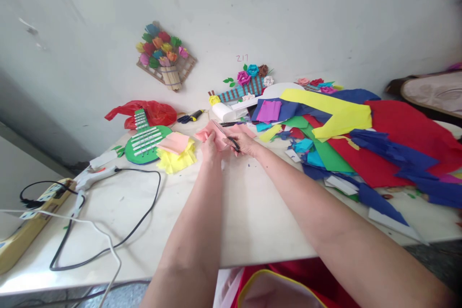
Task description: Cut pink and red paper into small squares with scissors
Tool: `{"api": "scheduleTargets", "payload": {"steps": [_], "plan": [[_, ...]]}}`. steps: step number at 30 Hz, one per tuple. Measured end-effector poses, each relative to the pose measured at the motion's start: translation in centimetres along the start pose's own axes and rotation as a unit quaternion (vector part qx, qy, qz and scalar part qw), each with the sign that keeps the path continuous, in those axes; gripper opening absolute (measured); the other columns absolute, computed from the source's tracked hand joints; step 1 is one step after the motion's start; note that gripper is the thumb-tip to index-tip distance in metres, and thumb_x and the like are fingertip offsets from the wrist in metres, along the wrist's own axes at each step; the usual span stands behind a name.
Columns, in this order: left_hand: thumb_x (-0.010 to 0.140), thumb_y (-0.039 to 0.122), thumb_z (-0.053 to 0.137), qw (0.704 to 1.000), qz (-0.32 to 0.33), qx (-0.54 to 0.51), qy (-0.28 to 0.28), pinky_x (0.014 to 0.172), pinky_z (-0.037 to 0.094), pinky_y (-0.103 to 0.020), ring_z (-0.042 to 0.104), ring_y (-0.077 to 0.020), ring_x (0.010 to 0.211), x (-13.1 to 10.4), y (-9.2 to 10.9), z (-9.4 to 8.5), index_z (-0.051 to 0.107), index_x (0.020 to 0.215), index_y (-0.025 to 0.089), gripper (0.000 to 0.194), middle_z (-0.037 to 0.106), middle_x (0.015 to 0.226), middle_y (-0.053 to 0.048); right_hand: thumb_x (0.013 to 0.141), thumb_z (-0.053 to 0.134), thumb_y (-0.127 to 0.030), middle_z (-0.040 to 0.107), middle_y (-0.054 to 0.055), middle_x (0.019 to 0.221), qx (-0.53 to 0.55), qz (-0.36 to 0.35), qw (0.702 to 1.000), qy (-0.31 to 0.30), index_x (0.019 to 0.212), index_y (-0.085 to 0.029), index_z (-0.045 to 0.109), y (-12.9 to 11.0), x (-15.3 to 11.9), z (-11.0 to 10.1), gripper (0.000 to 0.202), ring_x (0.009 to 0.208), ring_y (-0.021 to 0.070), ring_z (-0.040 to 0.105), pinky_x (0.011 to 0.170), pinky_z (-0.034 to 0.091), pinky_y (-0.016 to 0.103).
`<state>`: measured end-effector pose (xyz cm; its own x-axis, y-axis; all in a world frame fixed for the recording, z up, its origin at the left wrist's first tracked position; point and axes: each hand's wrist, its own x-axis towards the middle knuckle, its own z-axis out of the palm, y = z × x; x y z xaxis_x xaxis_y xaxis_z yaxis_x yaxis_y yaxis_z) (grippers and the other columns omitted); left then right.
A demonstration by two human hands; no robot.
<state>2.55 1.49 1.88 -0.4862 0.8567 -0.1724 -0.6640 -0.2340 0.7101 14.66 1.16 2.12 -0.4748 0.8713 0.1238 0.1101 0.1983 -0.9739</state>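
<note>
My left hand (212, 145) pinches a sheet of pink crepe paper (204, 133) above the middle of the table. Gripped in my right hand (245, 143) is a pair of scissors (234, 143) with dark handles. The blades reach in at the pink paper, partly hidden by the paper and my fingers. More pink paper (241, 130) lies just behind my right hand. To the left of my hands, a pink square (173, 143) rests on a stack of yellow crepe paper (176, 161).
A green paper guitar (146, 142) and a red plastic bag (155, 113) lie at the left. A glue gun (94, 176) has its cord looped across the table towards a power strip (34, 219). Coloured sheets (407, 134) and scraps cover the right side. A utility knife (197, 115) lies behind.
</note>
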Motion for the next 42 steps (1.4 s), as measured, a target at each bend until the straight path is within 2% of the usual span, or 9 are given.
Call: {"api": "scheduleTargets", "payload": {"steps": [10,17,24,29,42], "plan": [[0.077,0.011,0.061,0.999,0.0,-0.004,-0.033,0.066,0.053,-0.026,0.062,-0.0119,0.06,0.3,-0.5,-0.2,0.056,0.075,0.014,0.006,0.063,0.071,-0.002,0.08,0.063,-0.054,0.058,-0.001,0.049,0.024,0.003,1.0,-0.008,0.065,-0.015,0.054,-0.1,0.2,-0.5,0.043,0.034,0.0083,0.053,0.025,0.026,0.015],[0.076,0.015,0.061,0.998,-0.005,0.001,-0.07,0.063,0.053,-0.031,0.064,-0.0164,0.059,0.0,-0.6,-0.4,0.057,0.076,0.013,0.004,0.064,0.071,-0.005,0.083,0.062,-0.048,0.058,-0.002,0.048,0.049,0.011,0.999,-0.014,0.069,-0.015,0.055,-0.7,0.4,-0.7,0.036,0.032,0.0075,0.052,0.025,0.024,0.015],[0.075,0.013,0.061,0.999,-0.002,-0.014,-0.052,0.058,0.052,-0.027,0.063,-0.0149,0.055,-0.9,-0.2,-0.1,0.055,0.074,0.014,0.006,0.064,0.064,-0.003,0.084,0.061,-0.047,0.057,-0.001,0.047,0.039,0.026,0.998,-0.029,0.068,-0.015,0.052,-1.1,0.2,-0.9,0.037,0.032,0.0082,0.052,0.025,0.025,0.015],[0.077,0.015,0.06,0.997,-0.012,-0.011,-0.08,0.056,0.053,-0.028,0.063,-0.0161,0.054,-1.2,-0.1,0.0,0.056,0.076,0.013,0.005,0.064,0.062,-0.004,0.084,0.061,-0.047,0.058,-0.001,0.048,0.047,0.022,0.998,-0.031,0.066,-0.016,0.05,-0.8,0.5,-1.0,0.037,0.033,0.0081,0.053,0.025,0.024,0.014],[0.077,0.009,0.06,0.997,-0.007,-0.029,-0.076,0.063,0.053,-0.027,0.064,-0.0141,0.058,-1.1,-0.3,0.0,0.061,0.077,0.013,0.004,0.065,0.067,-0.004,0.085,0.061,-0.035,0.05,-0.005,0.041,0.059,-0.022,0.998,-0.011,0.067,-0.016,0.053,-1.1,0.1,-0.7,0.028,0.032,0.0067,0.048,0.026,0.03,0.014]]}}
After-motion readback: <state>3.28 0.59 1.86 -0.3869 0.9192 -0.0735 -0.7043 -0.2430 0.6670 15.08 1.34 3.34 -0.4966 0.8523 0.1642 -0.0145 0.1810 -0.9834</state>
